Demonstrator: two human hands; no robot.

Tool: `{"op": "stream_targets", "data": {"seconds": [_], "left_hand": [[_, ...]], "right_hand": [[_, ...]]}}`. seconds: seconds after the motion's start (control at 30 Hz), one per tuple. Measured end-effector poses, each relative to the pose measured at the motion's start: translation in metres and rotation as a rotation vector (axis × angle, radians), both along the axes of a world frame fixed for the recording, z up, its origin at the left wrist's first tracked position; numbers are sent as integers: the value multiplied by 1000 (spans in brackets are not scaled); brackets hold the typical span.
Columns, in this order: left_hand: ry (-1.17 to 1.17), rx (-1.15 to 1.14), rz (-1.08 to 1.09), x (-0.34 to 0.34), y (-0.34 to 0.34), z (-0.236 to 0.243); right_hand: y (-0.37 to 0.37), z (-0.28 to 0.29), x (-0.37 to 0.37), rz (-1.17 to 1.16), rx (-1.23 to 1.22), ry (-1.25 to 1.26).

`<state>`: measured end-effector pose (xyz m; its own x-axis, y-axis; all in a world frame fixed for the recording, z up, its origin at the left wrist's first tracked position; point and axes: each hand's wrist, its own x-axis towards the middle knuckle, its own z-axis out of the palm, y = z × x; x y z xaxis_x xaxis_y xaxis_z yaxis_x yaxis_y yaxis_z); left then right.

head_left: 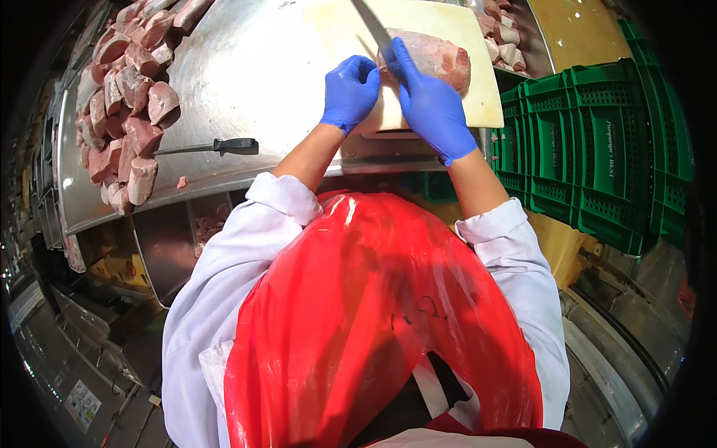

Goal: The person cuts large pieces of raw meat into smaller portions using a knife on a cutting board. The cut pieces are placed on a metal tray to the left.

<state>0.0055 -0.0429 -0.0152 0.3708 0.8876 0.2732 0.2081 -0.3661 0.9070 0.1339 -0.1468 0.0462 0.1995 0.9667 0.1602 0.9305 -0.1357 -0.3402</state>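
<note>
A large pink cut of raw meat lies on a white cutting board at the edge of a steel table. My right hand, in a blue glove, grips a knife. Its long blade points up and to the left across the left end of the meat. My left hand, also gloved in blue, is curled tight against that same end and seems to pinch its edge just beside the blade. I wear a white coat and a red plastic apron.
Many cut meat chunks are heaped along the table's left side. A black-handled tool lies on the steel beside them. More chunks sit right of the board. Green plastic crates are stacked at the right.
</note>
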Motion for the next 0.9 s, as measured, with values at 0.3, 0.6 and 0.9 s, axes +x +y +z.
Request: {"op": "stream_targets", "data": {"seconds": [0.3, 0.6, 0.9], "left_hand": [[69, 38, 41, -14, 4, -7], [37, 103, -2, 4, 8, 3], [-11, -15, -22, 2, -2, -1]], "right_hand": [[-73, 50, 6, 157, -371, -222], [-76, 52, 22, 2, -107, 106], [-2, 6, -2, 75, -125, -53]]}}
